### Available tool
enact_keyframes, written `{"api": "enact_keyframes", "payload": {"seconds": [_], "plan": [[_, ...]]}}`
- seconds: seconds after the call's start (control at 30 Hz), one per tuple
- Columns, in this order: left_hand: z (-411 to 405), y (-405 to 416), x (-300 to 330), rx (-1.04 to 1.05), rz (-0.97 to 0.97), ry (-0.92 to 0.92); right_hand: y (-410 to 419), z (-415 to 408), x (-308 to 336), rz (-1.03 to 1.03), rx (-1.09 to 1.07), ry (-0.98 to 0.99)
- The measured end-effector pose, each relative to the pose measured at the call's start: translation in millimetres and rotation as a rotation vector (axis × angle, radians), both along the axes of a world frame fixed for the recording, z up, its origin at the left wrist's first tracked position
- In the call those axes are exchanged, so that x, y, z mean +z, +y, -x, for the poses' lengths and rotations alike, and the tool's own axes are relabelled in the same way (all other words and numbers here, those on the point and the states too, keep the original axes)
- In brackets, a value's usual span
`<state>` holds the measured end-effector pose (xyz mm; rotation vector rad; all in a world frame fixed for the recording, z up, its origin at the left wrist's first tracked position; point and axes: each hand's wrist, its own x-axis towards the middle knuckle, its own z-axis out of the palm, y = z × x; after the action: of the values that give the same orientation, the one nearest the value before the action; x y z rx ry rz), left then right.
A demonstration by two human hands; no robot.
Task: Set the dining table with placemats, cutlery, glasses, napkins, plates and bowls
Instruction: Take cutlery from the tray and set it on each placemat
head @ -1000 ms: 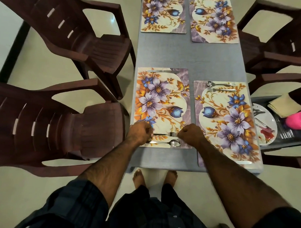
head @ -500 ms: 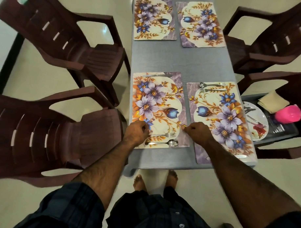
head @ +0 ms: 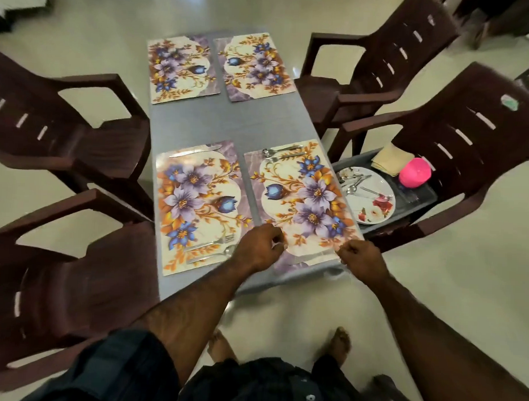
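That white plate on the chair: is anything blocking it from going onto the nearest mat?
Loose cutlery lies on the plate, so that must come off first. The near right placemat is bare in the middle, with a spoon and fork at its far edge.

Dark plaid short sleeves (head: 101, 371), dark shorts (head: 266, 383), bare forearms and feet (head: 337, 342).

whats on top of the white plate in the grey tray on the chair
Several loose pieces of cutlery lie on the white plate: spoons and at least one fork. The grey tray beside it holds folded napkins and a pink cup. Whatever is under the plate is hidden.
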<state>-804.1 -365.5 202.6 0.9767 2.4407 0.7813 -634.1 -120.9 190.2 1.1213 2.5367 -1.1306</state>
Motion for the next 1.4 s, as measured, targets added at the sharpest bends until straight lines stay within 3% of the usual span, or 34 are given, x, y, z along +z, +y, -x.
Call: {"api": "enact_keyframes", "payload": {"seconds": [0.2, 0.43, 0.8, 0.93, 1.17, 1.4], "plan": [[-54, 118, -8, 0.026, 0.046, -0.02, 107, -72, -23, 0.186, -0.1, -0.005], [-89, 243, -18, 0.087, 0.04, -0.165, 230, -119, -21, 0.187, -0.173, -0.036], [-71, 364, -89, 0.246, -0.057, -0.458, 337, -67, -44, 0.282, -0.091, -0.087], [-50, 412, -117, 0.237, 0.046, -0.539, 396, -25, -54, 0.234, -0.068, -0.132], [11, 484, -154, 0.051, 0.358, -0.483, 466, 42, -109, 0.26, -0.017, -0.19], [52, 539, -227, 0.046, 0.545, -0.343, 509, 103, -201, 0.262, 0.338, -0.32]]}}
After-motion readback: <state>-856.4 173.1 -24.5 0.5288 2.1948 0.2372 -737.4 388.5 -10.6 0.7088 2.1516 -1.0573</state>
